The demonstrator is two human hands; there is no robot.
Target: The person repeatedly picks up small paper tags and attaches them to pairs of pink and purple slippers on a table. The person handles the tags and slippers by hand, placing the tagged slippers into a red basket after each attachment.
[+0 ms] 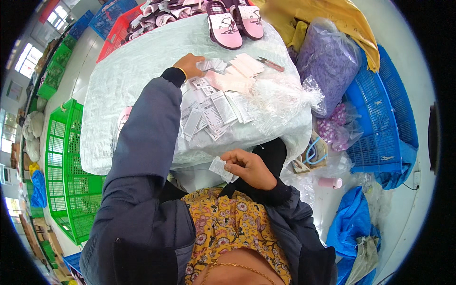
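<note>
My left hand (188, 66) reaches across the plastic-covered table, its fingers closed on the edge of a bunch of small white labels (212, 64). Close to my lap, my right hand (253, 170) pinches a small white printed label (220, 168) between thumb and fingers. Between the hands lie loose printed paper labels (213, 109), with pink cards (244, 65) beyond them. A heap of clear plastic bags (280, 100) sits to their right. A pair of pink slippers (224, 29) with dark soles stands at the far side.
Thread snips (271, 64) lie near the pink cards. A red crate (114, 39) of slippers is behind the table. A green crate (71, 190) stands at left; a blue crate (375, 114) and a purple-filled plastic bag (327, 61) are at right. A thread spool (330, 183) lies on the floor.
</note>
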